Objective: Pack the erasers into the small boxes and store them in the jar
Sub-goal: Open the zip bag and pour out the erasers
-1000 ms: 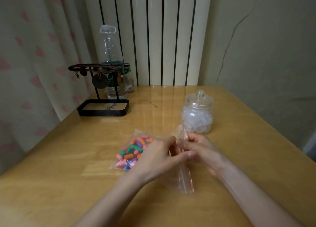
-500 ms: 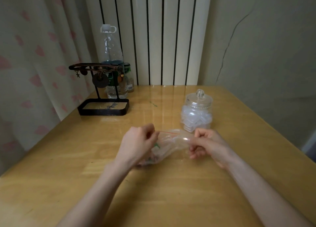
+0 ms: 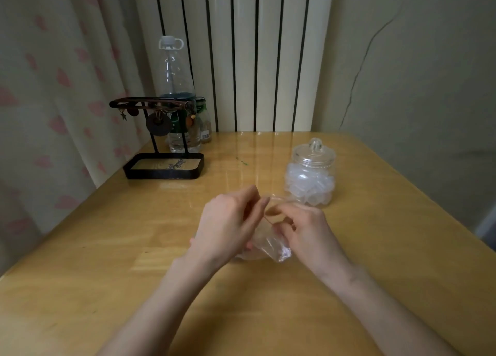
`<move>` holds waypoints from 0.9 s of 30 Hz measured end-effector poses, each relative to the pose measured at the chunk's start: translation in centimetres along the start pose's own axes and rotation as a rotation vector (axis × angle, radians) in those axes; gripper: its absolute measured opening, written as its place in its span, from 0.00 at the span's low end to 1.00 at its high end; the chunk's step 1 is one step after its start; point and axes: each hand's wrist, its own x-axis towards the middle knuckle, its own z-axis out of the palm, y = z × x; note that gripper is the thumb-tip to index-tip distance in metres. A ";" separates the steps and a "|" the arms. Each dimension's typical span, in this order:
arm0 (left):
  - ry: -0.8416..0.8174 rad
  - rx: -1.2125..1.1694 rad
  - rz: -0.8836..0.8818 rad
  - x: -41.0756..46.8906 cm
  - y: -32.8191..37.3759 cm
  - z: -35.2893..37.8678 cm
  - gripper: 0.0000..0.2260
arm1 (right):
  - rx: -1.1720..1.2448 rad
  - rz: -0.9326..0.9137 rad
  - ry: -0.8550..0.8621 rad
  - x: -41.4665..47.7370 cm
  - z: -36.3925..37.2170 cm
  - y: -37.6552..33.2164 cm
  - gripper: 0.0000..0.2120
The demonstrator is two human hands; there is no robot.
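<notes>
A clear zip bag sits on the wooden table between my two hands. My left hand pinches one side of the bag's mouth and my right hand pinches the other side, close together. The bag's red zip line shows between my fingers. The coloured erasers inside are hidden behind my left hand. A glass jar with a knobbed lid stands behind my right hand, filled with small translucent boxes.
At the back left stand a black jewellery rack with a tray, a tall clear bottle and a small jar. A radiator and a curtain lie behind the table.
The bag lay flat with the erasers showing; both hands then pulled its mouth apart, and now they have come back together at the mouth, nearer the jar.
</notes>
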 end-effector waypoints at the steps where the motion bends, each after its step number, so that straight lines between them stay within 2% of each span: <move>1: -0.034 -0.039 0.023 0.0 0.2 0.0 0.16 | -0.019 0.072 -0.038 0.0 -0.1 0.4 0.17; 3: -0.105 -0.123 -0.004 0.3 0.1 -0.1 0.14 | -0.037 0.122 -0.162 0.1 -0.6 1.1 0.30; 5: -0.071 -0.157 -0.196 0.7 -1.7 -0.1 0.10 | -0.009 0.122 -0.266 0.2 -1.3 1.5 0.40; 7: -0.003 -0.018 -0.513 1.0 -4.6 -0.2 0.13 | -0.002 0.127 -0.306 0.1 -1.6 2.2 0.41; 9: -0.132 0.067 -0.824 0.8 -6.7 -0.1 0.20 | 0.033 0.129 -0.288 0.1 -1.5 2.9 0.41; 10: -0.215 0.029 -0.899 0.7 -7.1 0.1 0.22 | 0.089 0.128 -0.249 0.2 -1.3 3.2 0.39; 11: -0.259 -0.059 -0.919 0.6 -7.1 0.6 0.21 | 0.177 0.132 -0.194 0.3 -1.1 3.4 0.35; 13: -0.235 -0.246 -0.908 0.3 -6.6 1.2 0.17 | 0.325 0.212 -0.080 0.4 -1.0 3.3 0.25; 15: -0.225 -0.295 -0.873 0.0 -6.2 1.5 0.12 | 0.336 0.321 0.029 0.6 -1.1 3.3 0.18; 17: -0.190 -0.336 -0.852 -0.2 -6.0 1.4 0.09 | 0.358 0.438 0.100 0.8 -1.4 3.7 0.16; 21: 0.111 -0.684 -0.840 0.3 -5.6 0.2 0.06 | 0.568 0.641 0.197 1.1 -1.9 4.5 0.17; 24: 0.284 -0.797 -0.711 0.7 -5.4 -1.6 0.06 | 0.671 0.653 0.226 1.1 -2.0 4.1 0.13; 27: 0.337 -0.841 -0.543 1.0 -4.7 -3.1 0.06 | 0.788 0.601 0.122 1.0 -1.7 3.5 0.12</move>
